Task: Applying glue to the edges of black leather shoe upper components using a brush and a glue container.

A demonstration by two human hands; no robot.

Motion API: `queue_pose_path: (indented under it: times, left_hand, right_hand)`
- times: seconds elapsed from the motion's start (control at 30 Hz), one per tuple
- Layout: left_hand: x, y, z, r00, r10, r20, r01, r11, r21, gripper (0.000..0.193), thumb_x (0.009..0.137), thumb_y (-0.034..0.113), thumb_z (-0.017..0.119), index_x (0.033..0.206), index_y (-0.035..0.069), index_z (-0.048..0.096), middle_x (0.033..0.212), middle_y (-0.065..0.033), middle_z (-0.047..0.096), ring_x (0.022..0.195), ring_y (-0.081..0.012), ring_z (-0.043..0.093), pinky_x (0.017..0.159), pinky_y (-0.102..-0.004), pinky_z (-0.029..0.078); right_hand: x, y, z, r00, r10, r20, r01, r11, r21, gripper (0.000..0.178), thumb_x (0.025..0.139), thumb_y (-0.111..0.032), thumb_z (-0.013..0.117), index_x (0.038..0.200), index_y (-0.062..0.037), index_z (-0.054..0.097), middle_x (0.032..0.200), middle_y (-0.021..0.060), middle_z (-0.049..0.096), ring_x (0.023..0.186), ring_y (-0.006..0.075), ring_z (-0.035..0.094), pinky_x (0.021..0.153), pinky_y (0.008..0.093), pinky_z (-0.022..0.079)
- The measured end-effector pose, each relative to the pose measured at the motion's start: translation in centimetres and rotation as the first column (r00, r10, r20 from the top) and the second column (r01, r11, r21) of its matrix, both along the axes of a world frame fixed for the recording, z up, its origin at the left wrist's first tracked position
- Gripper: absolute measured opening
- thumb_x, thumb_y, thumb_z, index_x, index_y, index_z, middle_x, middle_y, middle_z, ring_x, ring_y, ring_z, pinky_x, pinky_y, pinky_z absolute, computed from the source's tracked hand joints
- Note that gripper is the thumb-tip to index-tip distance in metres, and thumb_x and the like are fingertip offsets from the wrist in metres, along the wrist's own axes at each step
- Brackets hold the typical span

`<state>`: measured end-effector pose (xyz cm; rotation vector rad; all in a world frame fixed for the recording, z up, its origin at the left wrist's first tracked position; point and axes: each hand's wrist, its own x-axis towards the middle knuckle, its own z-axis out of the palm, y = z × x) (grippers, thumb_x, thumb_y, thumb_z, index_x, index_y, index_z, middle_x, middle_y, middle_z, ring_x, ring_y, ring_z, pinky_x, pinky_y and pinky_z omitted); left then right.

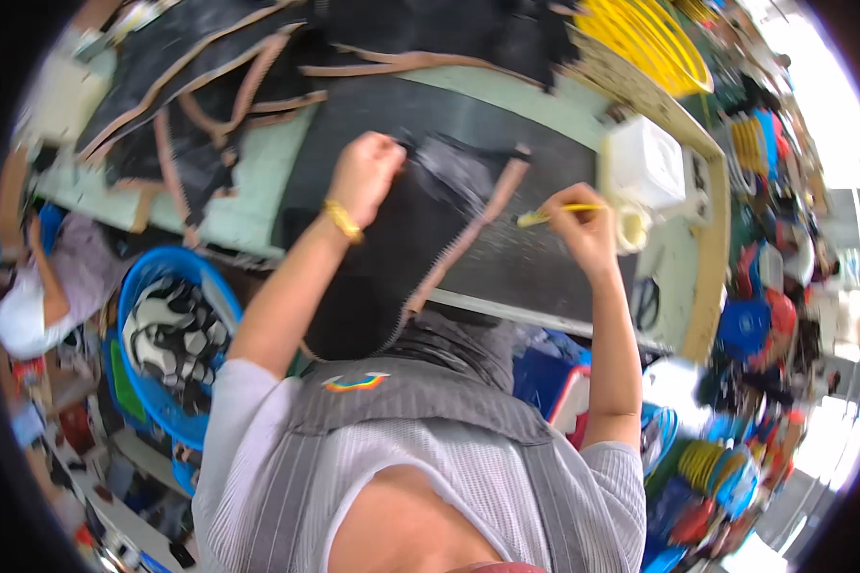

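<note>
Workshop clutter [769, 329] spreads past the right edge of the pale green bench [248, 196] as I look through the head camera. On the bench I see a dark mat [554, 263], with a black piece [373, 263] on it, edged by a tan strip [463, 241] and hanging over the front edge. My left hand [365, 179] has its grip closed on the piece's far side. My right hand [586, 229] has its grip closed around a slim yellow tool [581, 207], its tip pointing toward the strip; I cannot tell whether it touches the mat. Near the bench's right edge stand a white container [646, 162] and a pale roll [632, 229], with scissors [646, 304] toward the front right corner. More black pieces with tan strips [186, 105] cover the far left corner. Left of the front edge sits a blue tub [136, 368] of black-and-white pieces [177, 329].
</note>
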<state>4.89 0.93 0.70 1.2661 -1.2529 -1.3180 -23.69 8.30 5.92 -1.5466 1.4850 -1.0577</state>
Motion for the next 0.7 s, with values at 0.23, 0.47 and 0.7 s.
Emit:
queue_pose_path:
  times: [0.23,0.47,0.7]
  left_hand:
    - [-1.8,-9.6,4.4,0.984,0.159,0.084,-0.126,0.944,-0.306,0.021,0.086,0.015,0.054,0.095,-0.004,0.058,0.084,-0.0099,0.065,0.075,-0.0149,0.061,0.068,-0.0255,0.046]
    - [-1.5,-2.9,5.6,0.841,0.231,0.489,0.187,0.724,-0.664,0.043,0.084,0.031,0.058,0.114,0.001,0.051,0.109,-0.0187,0.058,0.103,-0.0344,0.054,0.087,-0.0377,0.043]
    - [4.6,1.6,-0.1,0.657,0.161,0.737,0.324,0.821,-0.469,0.055,0.066,0.028,0.074,0.116,0.015,0.056,0.121,-0.0141,0.046,0.109,-0.0343,0.042,0.095,-0.0397,0.036]
  right_hand:
    - [-9.1,4.1,4.9,0.796,-0.605,0.027,0.594,0.772,-0.226,0.021,0.083,-0.018,0.061,0.08,0.0035,0.062,0.07,0.006,0.061,0.062,0.0095,0.058,0.054,0.0221,0.046]
    - [-14.9,2.8,0.2,0.744,-0.658,0.117,0.644,0.752,0.138,0.024,0.078,-0.022,0.066,0.084,0.0011,0.061,0.068,0.0061,0.06,0.055,0.0103,0.056,0.042,0.0224,0.039]
    - [4.3,-8.4,1.1,0.747,-0.17,0.643,0.092,0.984,0.153,0.03,0.082,-0.02,0.063,0.095,0.0073,0.058,0.09,0.0115,0.061,0.075,0.0185,0.061,0.065,0.0281,0.052]
